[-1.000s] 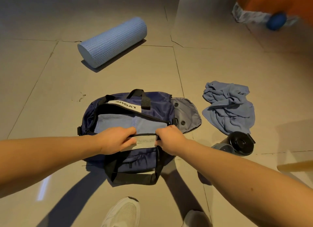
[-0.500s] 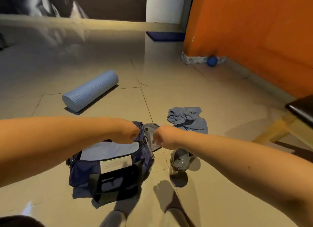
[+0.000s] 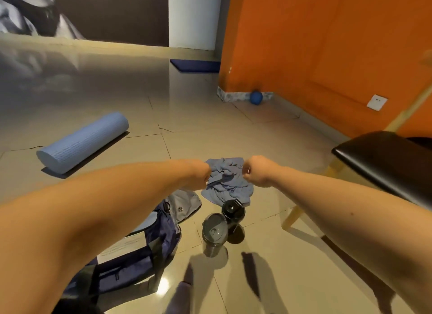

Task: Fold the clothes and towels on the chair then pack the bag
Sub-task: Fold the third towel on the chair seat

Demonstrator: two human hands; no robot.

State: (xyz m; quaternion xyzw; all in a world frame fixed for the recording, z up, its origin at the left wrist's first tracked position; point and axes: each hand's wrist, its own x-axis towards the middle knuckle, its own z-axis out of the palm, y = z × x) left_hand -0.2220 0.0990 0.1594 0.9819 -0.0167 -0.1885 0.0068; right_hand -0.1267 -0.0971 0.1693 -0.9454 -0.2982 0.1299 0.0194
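towel (image 3: 228,181) between left grip (image 3: 199,176), right grip (image 3: 256,171)

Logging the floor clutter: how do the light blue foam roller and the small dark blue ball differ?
The light blue foam roller is a long cylinder lying on open floor; the small dark blue ball is round, far smaller, and sits against the orange wall's base. Both rest on the floor.

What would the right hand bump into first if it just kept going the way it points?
Most likely the towel: the right hand points forward and left, at the towel's top corner. It may already be touching it, as depth is unclear from this one view.
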